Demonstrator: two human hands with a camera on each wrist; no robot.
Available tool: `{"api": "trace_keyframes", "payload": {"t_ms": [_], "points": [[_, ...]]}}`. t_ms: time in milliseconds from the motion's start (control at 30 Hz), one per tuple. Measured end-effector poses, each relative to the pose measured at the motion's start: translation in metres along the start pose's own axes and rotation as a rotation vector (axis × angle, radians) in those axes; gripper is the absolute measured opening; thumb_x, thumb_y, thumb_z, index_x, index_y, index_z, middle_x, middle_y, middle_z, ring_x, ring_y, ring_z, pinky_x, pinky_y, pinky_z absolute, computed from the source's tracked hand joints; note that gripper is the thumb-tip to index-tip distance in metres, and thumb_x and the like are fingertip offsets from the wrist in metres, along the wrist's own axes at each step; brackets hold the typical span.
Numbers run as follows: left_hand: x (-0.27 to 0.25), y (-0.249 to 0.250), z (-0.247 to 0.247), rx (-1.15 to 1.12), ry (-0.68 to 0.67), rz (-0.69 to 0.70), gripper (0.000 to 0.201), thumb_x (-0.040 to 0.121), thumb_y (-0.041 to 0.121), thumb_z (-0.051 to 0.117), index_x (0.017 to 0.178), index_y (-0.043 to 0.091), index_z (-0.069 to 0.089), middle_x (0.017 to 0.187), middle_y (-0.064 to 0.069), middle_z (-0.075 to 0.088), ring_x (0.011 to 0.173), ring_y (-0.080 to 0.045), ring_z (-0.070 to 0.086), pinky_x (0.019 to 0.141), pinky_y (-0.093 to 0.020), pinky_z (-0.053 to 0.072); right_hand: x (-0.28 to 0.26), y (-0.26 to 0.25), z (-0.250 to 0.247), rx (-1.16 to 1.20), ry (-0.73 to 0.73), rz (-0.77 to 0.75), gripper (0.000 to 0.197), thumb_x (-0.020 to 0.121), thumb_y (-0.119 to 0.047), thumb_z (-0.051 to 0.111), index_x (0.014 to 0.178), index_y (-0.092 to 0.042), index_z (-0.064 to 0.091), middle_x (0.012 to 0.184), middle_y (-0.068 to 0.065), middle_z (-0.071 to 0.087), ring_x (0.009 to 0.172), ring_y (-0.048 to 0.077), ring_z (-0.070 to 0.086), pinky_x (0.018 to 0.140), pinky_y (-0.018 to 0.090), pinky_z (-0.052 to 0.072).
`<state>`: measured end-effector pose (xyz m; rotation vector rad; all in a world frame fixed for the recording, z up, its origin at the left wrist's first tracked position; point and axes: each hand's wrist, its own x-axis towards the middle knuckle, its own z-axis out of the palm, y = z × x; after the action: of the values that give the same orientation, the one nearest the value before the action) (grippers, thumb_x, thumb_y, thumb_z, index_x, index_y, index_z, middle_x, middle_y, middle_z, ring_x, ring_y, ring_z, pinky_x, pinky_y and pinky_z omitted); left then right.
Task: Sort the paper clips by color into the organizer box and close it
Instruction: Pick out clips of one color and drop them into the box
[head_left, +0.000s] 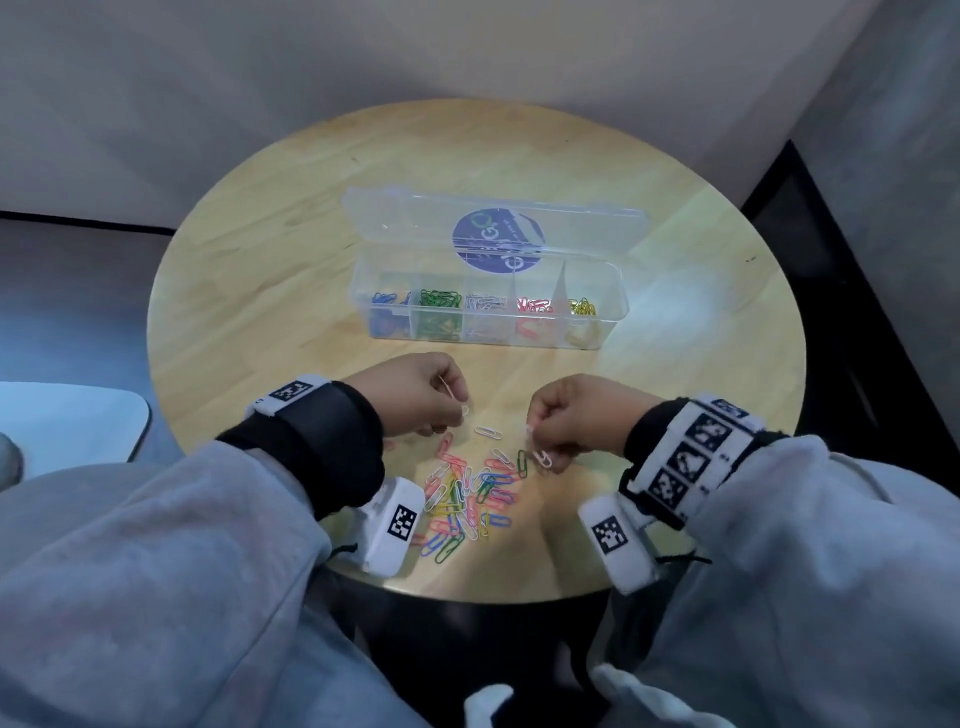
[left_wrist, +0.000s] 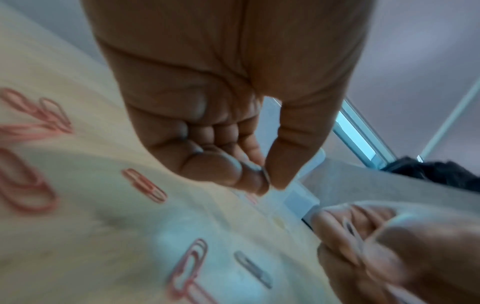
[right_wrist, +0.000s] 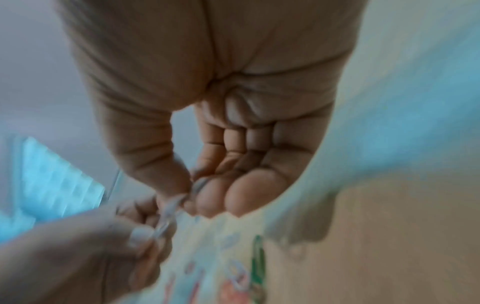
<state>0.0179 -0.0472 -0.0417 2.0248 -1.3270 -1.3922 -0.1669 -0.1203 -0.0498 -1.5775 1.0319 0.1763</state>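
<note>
The clear organizer box stands open at the middle of the round table, its lid folded back. Its compartments hold blue, green, white, pink and yellow clips from left to right. A mixed pile of paper clips lies near the table's front edge, between my wrists. Just above the pile, my left hand pinches a white clip between thumb and finger; that pinch shows in the left wrist view. My right hand pinches another white clip at the pile's right edge. One white clip lies loose between the hands.
The wooden table sits in a corner, with walls behind and to the right. A white surface lies lower at the left. Pink clips lie scattered under my left hand. A green clip lies under my right hand.
</note>
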Motion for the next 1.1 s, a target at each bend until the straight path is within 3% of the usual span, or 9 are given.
{"api": "trace_keyframes", "payload": {"t_ms": [100, 200, 300, 367, 433, 600, 833, 967, 1100], "points": [[0.003, 0.0, -0.004, -0.299, -0.074, -0.04, 0.028, 0.087, -0.005, 0.044, 0.085, 0.017, 0.061, 0.063, -0.005, 0.047, 0.05, -0.011, 0.048, 0.047, -0.017, 0.042, 0.003, -0.002, -0.007, 0.532, -0.03, -0.012, 0.028, 0.086, 0.01, 0.04, 0.066, -0.006, 0.052, 0.047, 0.004, 0.049, 0.04, 0.012, 0.045, 0.044, 0.02, 0.047], [0.002, 0.003, -0.005, -0.444, -0.108, -0.073, 0.035, 0.089, -0.007, 0.031, 0.073, 0.009, 0.057, 0.063, -0.006, 0.045, 0.042, -0.008, 0.048, 0.04, -0.014, 0.04, 0.005, -0.006, -0.009, 0.762, -0.062, 0.026, 0.028, 0.087, -0.002, 0.035, 0.063, -0.011, 0.048, 0.05, 0.0, 0.044, 0.041, 0.009, 0.04, 0.041, 0.016, 0.041], [0.0, 0.003, -0.005, -0.489, -0.082, -0.146, 0.03, 0.088, -0.001, 0.03, 0.067, 0.009, 0.049, 0.066, -0.007, 0.047, 0.042, -0.011, 0.047, 0.039, -0.014, 0.04, 0.004, -0.008, -0.01, 0.851, -0.113, 0.076, 0.019, 0.075, -0.006, 0.035, 0.06, -0.012, 0.045, 0.053, 0.0, 0.04, 0.039, 0.009, 0.036, 0.036, 0.014, 0.032], [0.001, 0.002, -0.005, -0.378, -0.035, -0.225, 0.022, 0.087, 0.006, 0.04, 0.067, 0.011, 0.048, 0.064, -0.005, 0.047, 0.042, -0.012, 0.041, 0.041, -0.016, 0.034, 0.003, -0.008, -0.01, 0.835, -0.132, 0.097, 0.011, 0.068, -0.01, 0.038, 0.059, -0.012, 0.044, 0.056, 0.001, 0.038, 0.038, 0.009, 0.034, 0.035, 0.013, 0.026], [0.0, 0.001, -0.004, -0.13, -0.001, -0.249, 0.017, 0.083, 0.014, 0.051, 0.067, 0.014, 0.047, 0.061, -0.003, 0.045, 0.047, -0.016, 0.035, 0.05, -0.021, 0.029, 0.004, -0.007, -0.009, 0.765, -0.103, 0.114, 0.016, 0.076, -0.009, 0.036, 0.061, -0.012, 0.041, 0.058, 0.002, 0.04, 0.038, 0.009, 0.034, 0.033, 0.013, 0.025], [-0.015, -0.001, 0.001, 0.528, 0.028, -0.148, 0.02, 0.074, 0.034, 0.07, 0.07, 0.02, 0.058, 0.07, 0.003, 0.057, 0.069, -0.017, 0.052, 0.068, -0.025, 0.04, 0.009, -0.009, 0.003, 0.582, -0.011, 0.112, 0.025, 0.092, -0.003, 0.039, 0.068, -0.009, 0.042, 0.07, 0.01, 0.058, 0.039, 0.007, 0.055, 0.036, 0.014, 0.042], [-0.022, -0.007, 0.017, 0.764, -0.069, -0.157, 0.036, 0.07, 0.04, 0.076, 0.09, 0.012, 0.069, 0.079, 0.0, 0.062, 0.075, -0.02, 0.057, 0.063, -0.024, 0.04, 0.01, -0.01, 0.004, 0.623, 0.032, 0.078, 0.025, 0.09, 0.01, 0.038, 0.073, -0.007, 0.044, 0.061, 0.013, 0.061, 0.041, 0.012, 0.058, 0.038, 0.016, 0.047], [-0.02, -0.009, 0.026, 0.789, -0.093, -0.081, 0.022, 0.072, 0.029, 0.076, 0.072, 0.02, 0.056, 0.075, 0.004, 0.058, 0.077, -0.018, 0.054, 0.064, -0.023, 0.038, 0.01, -0.009, 0.004, 0.534, 0.004, 0.108, 0.017, 0.09, 0.0, 0.038, 0.088, -0.007, 0.054, 0.063, 0.004, 0.046, 0.042, 0.008, 0.045, 0.038, 0.015, 0.038], [-0.015, -0.01, 0.029, 0.821, -0.075, -0.04, 0.024, 0.074, 0.021, 0.071, 0.066, 0.021, 0.049, 0.064, 0.008, 0.047, 0.075, -0.017, 0.05, 0.05, -0.021, 0.029, 0.013, -0.008, 0.007, 0.253, -0.01, 0.092, 0.018, 0.089, 0.001, 0.045, 0.078, -0.01, 0.055, 0.054, 0.001, 0.039, 0.043, 0.009, 0.032, 0.034, 0.014, 0.026]]}}
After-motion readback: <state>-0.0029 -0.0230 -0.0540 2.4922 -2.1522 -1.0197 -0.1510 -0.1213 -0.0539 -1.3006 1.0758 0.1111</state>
